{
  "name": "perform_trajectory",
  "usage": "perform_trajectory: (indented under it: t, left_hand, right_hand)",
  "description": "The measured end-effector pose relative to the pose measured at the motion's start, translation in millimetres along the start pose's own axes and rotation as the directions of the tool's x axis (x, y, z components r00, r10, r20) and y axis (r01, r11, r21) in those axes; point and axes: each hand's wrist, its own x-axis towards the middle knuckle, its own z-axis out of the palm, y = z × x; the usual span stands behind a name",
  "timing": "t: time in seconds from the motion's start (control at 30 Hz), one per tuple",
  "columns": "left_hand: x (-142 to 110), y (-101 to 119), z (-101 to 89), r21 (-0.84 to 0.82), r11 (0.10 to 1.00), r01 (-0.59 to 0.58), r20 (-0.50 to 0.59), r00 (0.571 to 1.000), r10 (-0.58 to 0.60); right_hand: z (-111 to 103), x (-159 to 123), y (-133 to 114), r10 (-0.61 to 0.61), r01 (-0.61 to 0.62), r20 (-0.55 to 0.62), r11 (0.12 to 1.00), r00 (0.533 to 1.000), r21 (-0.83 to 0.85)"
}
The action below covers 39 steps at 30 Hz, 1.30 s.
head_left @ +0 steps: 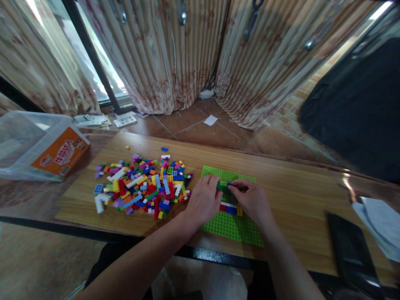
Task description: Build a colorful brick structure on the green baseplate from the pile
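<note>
A green studded baseplate (pixel 231 231) lies on the wooden table, with both my hands over its upper half. My left hand (pixel 204 199) is closed, its fingertips against a dark green brick (pixel 222 186). From the other side, my right hand (pixel 250 199) pinches a small blue brick (pixel 230 184) at the green one's right end. Below them on the plate is a row of red, white and blue bricks (pixel 230 209), with a yellow brick (pixel 239 210) at its right. My fingers hide part of the build.
A large pile of mixed bricks (pixel 143 185) spreads over the table left of the baseplate. At the far left stands a clear plastic bin (pixel 31 171) with an orange label. A black flat object (pixel 351 246) and papers (pixel 379 225) lie at the right.
</note>
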Motion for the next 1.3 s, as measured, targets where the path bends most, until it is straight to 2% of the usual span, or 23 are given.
perform_trajectory:
  t: [0.17,0.43,0.97,1.3]
  left_hand:
    - [-6.8,-1.2,2.7,0.033,0.995,-0.089,0.008,0.996,0.089]
    - [-9.2,-1.3,5.3,0.175,0.974,-0.146,0.048,0.989,0.139]
    - [-10.7,-1.2,12.5,0.199,0.973,-0.114,0.003,0.993,0.115]
    - [-9.9,-3.8,14.9,0.160,0.980,-0.115,-0.029,0.992,0.121]
  right_hand:
    - [-0.2,2.9,6.8,0.002,-0.004,0.034,0.998,0.999,0.057]
    - [-0.3,2.8,5.6,0.018,-0.020,0.034,0.998,0.999,0.061]
    - [3.1,3.3,3.6,0.011,-0.012,0.015,1.000,1.000,0.022]
    - [2.2,3.7,4.8,0.003,-0.004,0.018,1.000,1.000,0.019]
